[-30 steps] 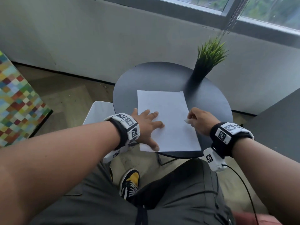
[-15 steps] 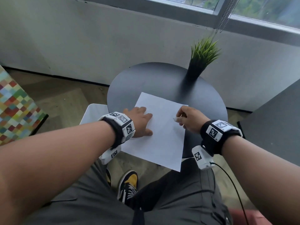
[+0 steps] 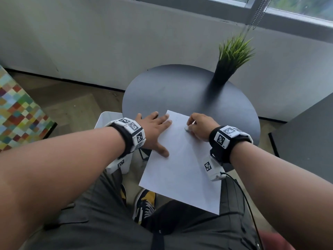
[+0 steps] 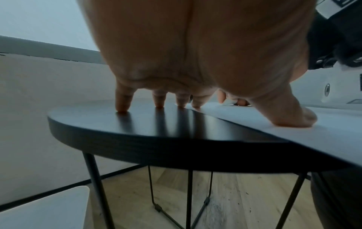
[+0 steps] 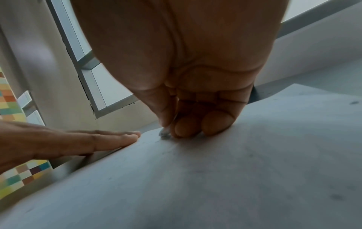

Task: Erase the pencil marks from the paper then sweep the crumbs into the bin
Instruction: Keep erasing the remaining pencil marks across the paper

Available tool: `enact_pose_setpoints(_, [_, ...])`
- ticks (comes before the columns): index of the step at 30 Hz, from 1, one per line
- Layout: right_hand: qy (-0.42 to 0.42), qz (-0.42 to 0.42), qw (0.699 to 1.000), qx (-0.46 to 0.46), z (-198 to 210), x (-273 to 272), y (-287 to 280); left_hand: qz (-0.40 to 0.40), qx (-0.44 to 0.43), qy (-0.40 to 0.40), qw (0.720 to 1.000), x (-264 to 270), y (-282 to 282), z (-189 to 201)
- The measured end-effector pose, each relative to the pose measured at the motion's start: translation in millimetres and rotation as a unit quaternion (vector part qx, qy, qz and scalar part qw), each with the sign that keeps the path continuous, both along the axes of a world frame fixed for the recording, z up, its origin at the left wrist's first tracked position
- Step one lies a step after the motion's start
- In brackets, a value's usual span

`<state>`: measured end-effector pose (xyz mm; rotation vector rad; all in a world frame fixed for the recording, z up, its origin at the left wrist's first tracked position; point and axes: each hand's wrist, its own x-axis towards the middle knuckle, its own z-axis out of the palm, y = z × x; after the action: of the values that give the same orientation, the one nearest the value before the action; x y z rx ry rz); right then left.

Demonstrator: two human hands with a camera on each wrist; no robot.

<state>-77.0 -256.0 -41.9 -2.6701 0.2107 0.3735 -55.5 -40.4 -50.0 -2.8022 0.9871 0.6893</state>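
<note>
A white sheet of paper (image 3: pixel 182 165) lies skewed on the round black table (image 3: pixel 180 87), its near half hanging over the table's edge above my lap. My left hand (image 3: pixel 155 130) lies flat with straight fingers, thumb on the paper's left edge (image 4: pixel 290 117) and fingertips partly on the table. My right hand (image 3: pixel 198 126) pinches a small white eraser (image 3: pixel 187 128) and presses it on the paper near its far corner. The eraser's tip (image 5: pixel 164 134) touches the sheet beside faint pencil marks (image 5: pixel 166 148). A white bin (image 3: pixel 106 120) stands on the floor left of the table, mostly hidden by my left arm.
A black vase with green grass (image 3: pixel 228 64) stands at the table's far right. A multicoloured checked block (image 3: pixel 16 112) sits on the floor at left, a dark surface (image 3: pixel 310 134) at right. A wall and a window lie beyond the table.
The paper has turned and slid toward me, so its near corner now overhangs the table. Both hands have moved along with it, and the right hand has come onto the sheet.
</note>
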Motion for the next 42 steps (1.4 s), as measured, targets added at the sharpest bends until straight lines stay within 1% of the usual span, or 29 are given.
enact_pose_setpoints(2, [-0.015, 0.019, 0.999, -0.022, 1.4, -3.4, 10.1, -0.004, -0.005, -0.008, 1.0, -1.4, 0.5, -3.3])
enact_pose_setpoints(3, [-0.018, 0.05, 0.998, -0.028, 1.0, -7.4, 18.4, -0.004, -0.008, -0.01, 1.0, -2.3, 0.5, -4.2])
enact_pose_setpoints(4, [-0.016, 0.1, 0.994, -0.032, 0.7, -13.2, 28.6, -0.003, -0.011, -0.011, 1.0, -3.1, 0.8, -5.2])
enact_pose_setpoints(6, [0.012, 0.222, 0.974, -0.044, 2.8, -28.4, 46.7, -0.002, -0.017, -0.011, 1.0, -4.5, 0.8, -7.3])
enact_pose_setpoints(7, [0.025, 0.253, 0.966, -0.054, 4.8, -30.4, 48.5, -0.001, -0.019, -0.009, 1.0, -4.9, 0.9, -8.2])
enact_pose_setpoints(8, [0.026, 0.249, 0.966, -0.061, 7.3, -26.3, 45.8, 0.0, -0.019, -0.008, 1.0, -5.0, 1.3, -8.7])
enact_pose_setpoints(11, [-0.032, 0.113, 0.988, -0.099, 3.4, -3.9, 19.8, 0.004, -0.016, -0.005, 1.0, -4.2, 0.0, -9.5])
enact_pose_setpoints(12, [-0.049, 0.098, 0.988, -0.113, 1.3, -3.5, 16.7, 0.006, -0.014, -0.005, 1.0, -3.9, -0.7, -9.9])
enact_pose_setpoints(13, [-0.055, 0.121, 0.984, -0.122, 0.6, -7.1, 19.3, 0.006, -0.013, -0.005, 1.0, -3.6, -1.3, -9.9])
enact_pose_setpoints(15, [-0.025, 0.222, 0.97, -0.093, 3.7, -22.3, 37.8, 0.005, -0.009, -0.006, 1.0, -3.0, -2.0, -9.6])
enact_pose_setpoints(16, [-0.008, 0.275, 0.958, -0.078, 5.1, -30.0, 44.0, 0.004, -0.007, -0.006, 1.0, -2.8, -2.5, -8.8])
enact_pose_setpoints(17, [0.011, 0.288, 0.955, -0.075, 7.2, -31.1, 43.6, 0.002, -0.006, -0.008, 1.0, -2.7, -2.8, -7.7])
enact_pose_setpoints(18, [0.013, 0.262, 0.962, -0.079, 7.6, -24.7, 37.0, 0.001, -0.005, -0.011, 1.0, -2.7, -3.6, -6.6])
enact_pose_setpoints(20, [-0.018, 0.13, 0.986, -0.107, 5.8, -2.7, 14.8, 0.002, -0.005, -0.014, 1.0, -2.6, -5.7, -5.5])
enact_pose_setpoints(21, [-0.033, 0.078, 0.989, -0.119, 4.0, 2.4, 7.8, 0.004, -0.004, -0.013, 1.0, -2.8, -5.8, -5.1])
enact_pose_setpoints(22, [-0.038, 0.071, 0.989, -0.127, 2.2, 1.8, 8.5, 0.004, -0.002, -0.012, 1.0, -3.0, -5.6, -4.4])
enact_pose_setpoints(23, [-0.038, 0.103, 0.986, -0.125, 2.2, -1.6, 16.7, 0.004, -0.002, -0.013, 1.0, -2.5, -5.7, -4.1])
enact_pose_setpoints(25, [-0.026, 0.203, 0.975, -0.091, 1.1, -13.7, 41.5, 0.0, -0.006, -0.019, 1.0, -1.1, -5.7, -4.4])
enact_pose_setpoints(26, [-0.02, 0.225, 0.971, -0.079, 0.4, -16.4, 46.9, -0.002, -0.007, -0.023, 1.0, -0.1, -5.9, -4.2])
enact_pose_setpoints(27, [-0.012, 0.205, 0.976, -0.075, 2.8, -12.1, 45.3, -0.003, -0.004, -0.025, 1.0, 0.5, -6.4, -3.9])
enact_pose_setpoints(30, [-0.034, 0.069, 0.992, -0.101, 3.2, 16.0, 26.2, -0.002, 0.007, -0.025, 1.0, 1.8, -8.3, -4.6])
enact_pose_setpoints(31, [-0.038, 0.048, 0.992, -0.107, 2.0, 19.4, 24.9, 0.0, 0.008, -0.023, 1.0, 1.9, -8.6, -4.8])
enact_pose_setpoints(32, [-0.039, 0.055, 0.991, -0.112, 1.8, 19.7, 29.1, 0.002, 0.005, -0.022, 1.0, 1.8, -8.7, -4.8])
enact_pose_setpoints(35, [-0.021, 0.147, 0.985, -0.089, -0.5, 9.3, 46.7, 0.004, -0.007, -0.027, 1.0, 0.4, -8.3, -4.5])
enact_pose_setpoints(36, [-0.011, 0.152, 0.984, -0.088, 2.8, 6.9, 43.2, 0.004, -0.006, -0.026, 1.0, 0.2, -8.7, -4.0])
enact_pose_setpoints(37, [-0.007, 0.137, 0.986, -0.092, 6.6, 8.1, 35.5, 0.006, 0.0, -0.023, 1.0, 0.0, -9.0, -3.7])
enact_pose_setpoints(40, [-0.023, 0.065, 0.991, -0.113, 10.8, 6.3, 11.4, 0.008, 0.017, -0.014, 1.0, -0.3, -11.6, -4.4])
enact_pose_setpoints(41, [-0.027, 0.078, 0.99, -0.116, 10.5, -0.9, 12.8, 0.007, 0.02, -0.014, 1.0, -0.4, -12.4, -5.0])
enact_pose_setpoints(42, [-0.029, 0.118, 0.986, -0.11, 10.8, -10.2, 20.3, 0.007, 0.02, -0.014, 1.0, -0.4, -12.6, -5.3])
